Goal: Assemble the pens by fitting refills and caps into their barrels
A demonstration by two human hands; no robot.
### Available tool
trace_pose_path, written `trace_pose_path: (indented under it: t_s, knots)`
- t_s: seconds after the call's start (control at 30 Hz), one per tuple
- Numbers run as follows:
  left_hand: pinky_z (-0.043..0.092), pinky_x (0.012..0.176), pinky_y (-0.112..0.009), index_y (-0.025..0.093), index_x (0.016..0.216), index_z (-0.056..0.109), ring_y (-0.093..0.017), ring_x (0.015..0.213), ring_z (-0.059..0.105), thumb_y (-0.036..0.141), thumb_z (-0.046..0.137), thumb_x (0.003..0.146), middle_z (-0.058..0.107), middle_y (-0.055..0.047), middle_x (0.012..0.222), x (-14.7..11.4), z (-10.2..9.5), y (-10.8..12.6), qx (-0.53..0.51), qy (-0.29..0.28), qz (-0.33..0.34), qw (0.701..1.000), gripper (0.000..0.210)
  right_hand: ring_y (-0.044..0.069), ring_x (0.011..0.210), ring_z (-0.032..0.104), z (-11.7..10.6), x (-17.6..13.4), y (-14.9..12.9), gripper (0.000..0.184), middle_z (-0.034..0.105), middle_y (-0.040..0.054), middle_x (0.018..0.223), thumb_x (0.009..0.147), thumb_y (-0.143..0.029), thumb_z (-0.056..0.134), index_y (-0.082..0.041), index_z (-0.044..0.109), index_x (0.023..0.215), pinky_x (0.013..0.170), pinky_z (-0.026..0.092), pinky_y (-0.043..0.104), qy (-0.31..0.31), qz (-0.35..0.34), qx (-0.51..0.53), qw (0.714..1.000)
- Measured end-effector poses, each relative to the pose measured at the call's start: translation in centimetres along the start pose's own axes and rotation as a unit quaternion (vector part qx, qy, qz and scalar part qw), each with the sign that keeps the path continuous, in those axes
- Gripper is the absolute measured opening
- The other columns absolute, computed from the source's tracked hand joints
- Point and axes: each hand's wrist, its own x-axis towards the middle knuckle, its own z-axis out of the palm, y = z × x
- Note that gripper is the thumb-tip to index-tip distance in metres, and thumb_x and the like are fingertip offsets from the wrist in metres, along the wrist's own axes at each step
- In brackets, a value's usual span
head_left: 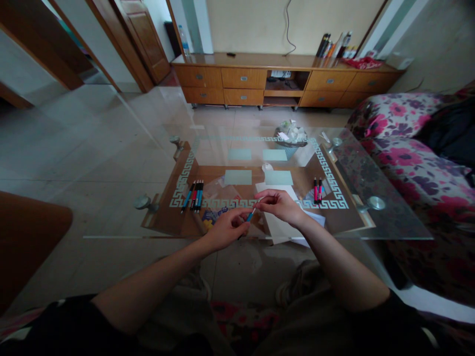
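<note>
Over the near edge of the glass table, my left hand (230, 227) is closed round the blue barrel of a pen (250, 216), its dark end pointing down toward me. My right hand (280, 205) pinches the thin pale upper end of the same pen; whether that end is a separate part, I cannot tell. To the left of my hands lies a row of several blue and red pens (196, 195) with black ends. Two pink-red pens (318, 191) lie side by side to the right.
The glass tabletop (148, 168) has metal supports at its corners. White paper (276, 222) and plastic packets show beneath the glass. A waste basket (289, 148) stands behind it. A flowered sofa (397, 148) is at the right, a wooden cabinet (245, 79) against the wall.
</note>
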Motion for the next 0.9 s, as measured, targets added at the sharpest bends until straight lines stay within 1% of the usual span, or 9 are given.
trace_pose_path:
  t_s: [0.27, 0.43, 0.5, 0.57, 0.63, 0.7, 0.73, 0.8, 0.9]
  knots:
    - [0.046, 0.058, -0.022, 0.019, 0.126, 0.061, -0.012, 0.062, 0.058, 0.034, 0.063, 0.086, 0.065, -0.001, 0.076, 0.0, 0.0, 0.0, -0.008, -0.003, -0.003, 1.000, 0.043, 0.015, 0.078, 0.069, 0.0, -0.1, -0.2, 0.038, 0.074, 0.0028, 0.084, 0.071, -0.032, 0.080, -0.018, 0.068, 0.104, 0.073, 0.054, 0.028, -0.005, -0.002, -0.002, 1.000]
    - [0.046, 0.058, -0.022, 0.019, 0.125, 0.061, -0.012, 0.062, 0.058, 0.033, 0.063, 0.086, 0.065, -0.001, 0.077, 0.1, 0.1, -0.1, -0.014, -0.002, -0.003, 1.000, 0.041, 0.015, 0.079, 0.069, -0.1, -0.1, 0.0, 0.047, 0.074, 0.0040, 0.087, 0.072, -0.024, 0.075, -0.017, 0.062, 0.117, 0.073, 0.054, 0.028, -0.022, -0.001, -0.015, 1.000]
    - [0.045, 0.058, -0.021, 0.018, 0.125, 0.061, -0.012, 0.062, 0.058, 0.033, 0.062, 0.087, 0.065, -0.001, 0.076, 0.1, 0.1, -0.1, -0.013, 0.001, -0.002, 1.000, 0.041, 0.016, 0.081, 0.068, -0.7, 0.0, 0.0, 0.052, 0.074, 0.0059, 0.094, 0.074, -0.020, 0.071, -0.019, 0.057, 0.124, 0.071, 0.054, 0.028, -0.008, -0.010, -0.042, 0.999]
    - [0.045, 0.057, -0.022, 0.018, 0.125, 0.062, -0.012, 0.063, 0.058, 0.032, 0.062, 0.087, 0.064, -0.001, 0.075, 0.0, 0.0, 0.0, -0.006, 0.004, -0.001, 1.000, 0.041, 0.015, 0.078, 0.067, -1.7, 0.0, -0.1, 0.054, 0.073, 0.0081, 0.101, 0.075, -0.016, 0.067, -0.019, 0.054, 0.127, 0.068, 0.053, 0.027, 0.038, -0.027, -0.108, 0.993]
    - [0.045, 0.057, -0.022, 0.018, 0.126, 0.062, -0.012, 0.063, 0.058, 0.032, 0.062, 0.086, 0.064, -0.001, 0.076, 0.0, 0.0, 0.0, 0.003, 0.006, 0.002, 1.000, 0.042, 0.014, 0.071, 0.064, -3.0, 0.0, -0.2, 0.049, 0.072, 0.0089, 0.099, 0.076, -0.015, 0.064, -0.017, 0.055, 0.124, 0.063, 0.051, 0.025, 0.106, -0.035, -0.207, 0.972]
    - [0.046, 0.058, -0.022, 0.019, 0.127, 0.061, -0.012, 0.063, 0.058, 0.032, 0.061, 0.087, 0.064, -0.001, 0.078, -0.1, -0.1, 0.0, 0.008, 0.004, 0.002, 1.000, 0.042, 0.013, 0.069, 0.063, -4.2, -0.1, 0.0, 0.039, 0.071, 0.0080, 0.095, 0.078, -0.016, 0.063, -0.016, 0.059, 0.117, 0.062, 0.049, 0.024, 0.143, -0.015, -0.304, 0.942]
    - [0.046, 0.058, -0.022, 0.019, 0.127, 0.061, -0.012, 0.064, 0.059, 0.032, 0.061, 0.087, 0.064, -0.001, 0.078, -0.1, -0.1, 0.0, 0.009, 0.003, 0.002, 1.000, 0.043, 0.014, 0.070, 0.063, -4.7, -0.1, 0.1, 0.036, 0.071, 0.0073, 0.093, 0.078, -0.016, 0.063, -0.016, 0.060, 0.115, 0.063, 0.048, 0.025, 0.147, -0.003, -0.351, 0.925]
    - [0.047, 0.059, -0.022, 0.019, 0.128, 0.061, -0.012, 0.065, 0.059, 0.032, 0.061, 0.087, 0.064, -0.002, 0.080, 0.0, -0.1, 0.0, 0.004, 0.000, 0.002, 1.000, 0.043, 0.015, 0.072, 0.064, -5.2, -0.1, 0.6, 0.034, 0.071, 0.0064, 0.091, 0.078, -0.014, 0.063, -0.015, 0.062, 0.112, 0.067, 0.047, 0.025, 0.133, 0.012, -0.429, 0.893]
    - [0.047, 0.059, -0.022, 0.019, 0.128, 0.060, -0.012, 0.065, 0.059, 0.030, 0.061, 0.087, 0.065, -0.001, 0.080, 0.0, -0.1, -0.1, -0.002, -0.002, 0.003, 1.000, 0.042, 0.016, 0.077, 0.063, -5.1, 0.0, 1.2, 0.035, 0.071, 0.0067, 0.091, 0.078, -0.011, 0.063, -0.014, 0.062, 0.113, 0.071, 0.045, 0.025, 0.100, 0.020, -0.499, 0.861]
